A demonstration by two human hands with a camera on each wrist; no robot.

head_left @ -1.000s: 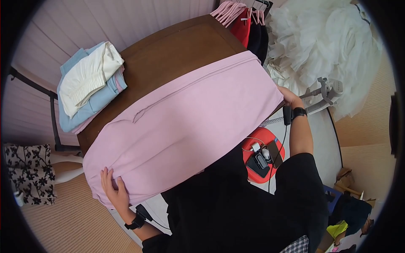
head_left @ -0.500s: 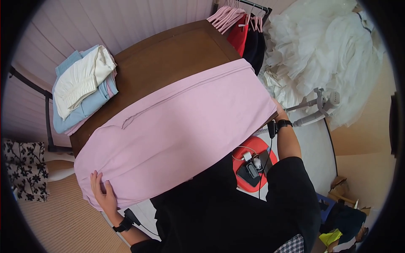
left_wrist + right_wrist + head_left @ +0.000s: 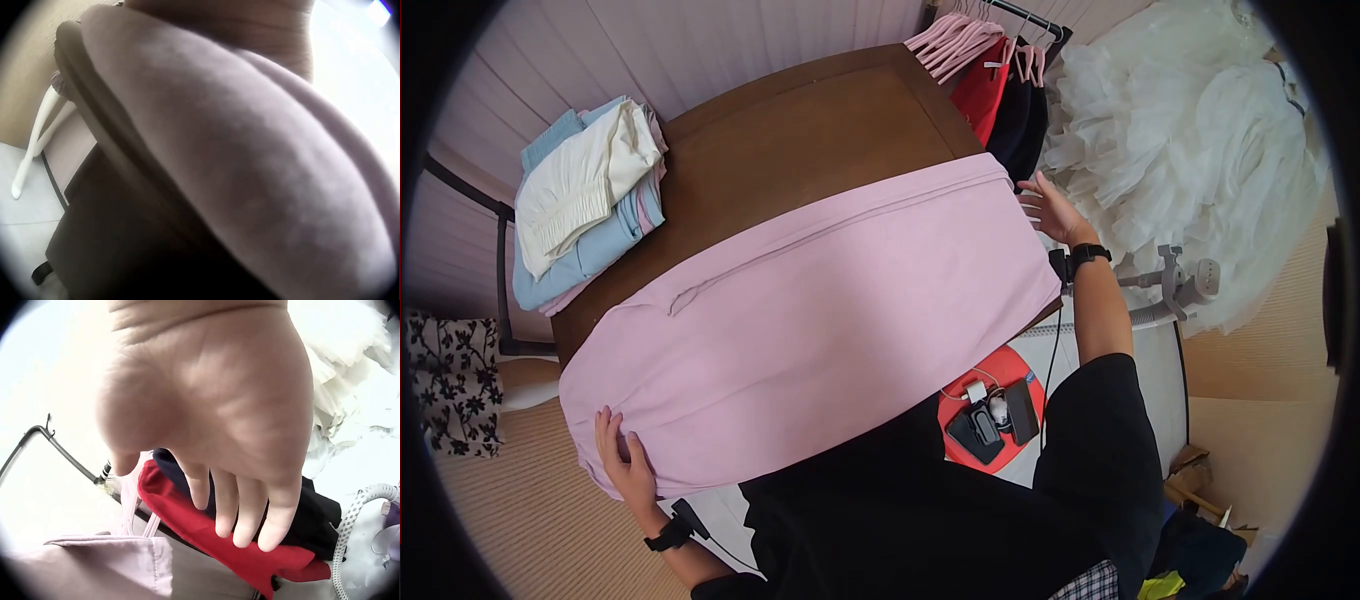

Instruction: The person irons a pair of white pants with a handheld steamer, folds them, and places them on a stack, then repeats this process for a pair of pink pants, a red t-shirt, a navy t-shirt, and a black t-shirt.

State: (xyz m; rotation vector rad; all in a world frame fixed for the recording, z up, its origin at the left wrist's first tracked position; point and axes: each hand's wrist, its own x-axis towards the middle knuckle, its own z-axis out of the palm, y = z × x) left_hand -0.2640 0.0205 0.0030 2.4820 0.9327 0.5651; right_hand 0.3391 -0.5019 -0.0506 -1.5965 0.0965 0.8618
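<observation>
A long pink cloth garment lies spread across the near side of the brown table, a long fold line running near its far edge. My left hand rests on its near left end, fingers spread on the fabric. In the left wrist view the pink cloth drapes over the table edge, and the fingers are hidden. Just off the garment's right end is my right hand, lifted with fingers extended. The right wrist view shows its bare palm, holding nothing, near the pink cloth's stitched corner.
Folded white and blue clothes are stacked at the table's far left. Pink hangers and a red garment hang beyond the far right corner. A white tulle dress and grey steamer-like device stand right. A red stool holds electronics.
My right hand has left the garment's near right corner and moved away along its right end, its fingers now extended. The left hand stays on the left end. The head view has shifted slightly.
</observation>
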